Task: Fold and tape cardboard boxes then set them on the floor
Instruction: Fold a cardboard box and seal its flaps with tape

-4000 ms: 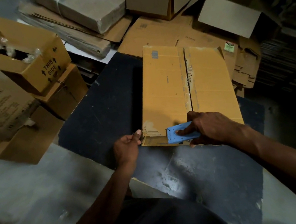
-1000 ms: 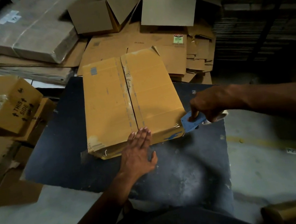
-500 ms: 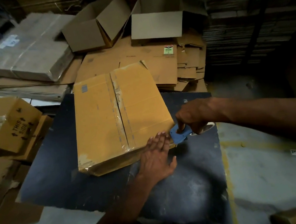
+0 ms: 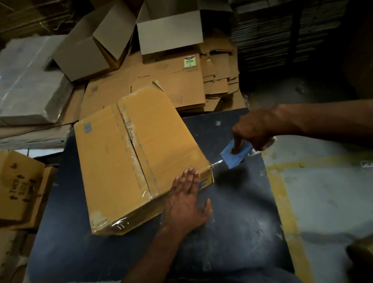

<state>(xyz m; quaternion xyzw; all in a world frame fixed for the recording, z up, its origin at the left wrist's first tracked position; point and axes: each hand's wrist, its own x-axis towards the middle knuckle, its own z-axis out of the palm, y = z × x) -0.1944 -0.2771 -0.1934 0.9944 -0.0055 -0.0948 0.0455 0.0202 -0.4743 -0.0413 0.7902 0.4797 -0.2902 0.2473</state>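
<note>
Box [image 4: 135, 155] folded; near-edge taping is finishing: left hand [image 4: 186, 203] pressing flat, right hand [image 4: 254, 132] gripping dispenser [image 4: 236, 156] beside it; flooring remaining.

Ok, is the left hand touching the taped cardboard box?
Touching. The head view shows the left hand flat, its straight fingers pressing the near edge of the cardboard box.

Beyond the hands, two open boxes [image 4: 128, 33] stand on flattened cardboard [image 4: 160, 78]. Left of those lies a plastic-wrapped bundle [image 4: 17, 85]. Far left of the hands sits a "THIS SIDE" box [image 4: 11, 185]. Right of the hands, a yellow line [image 4: 283, 199] crosses the floor [image 4: 344, 194]; dark stacks [image 4: 283, 21] rise beyond.
</note>
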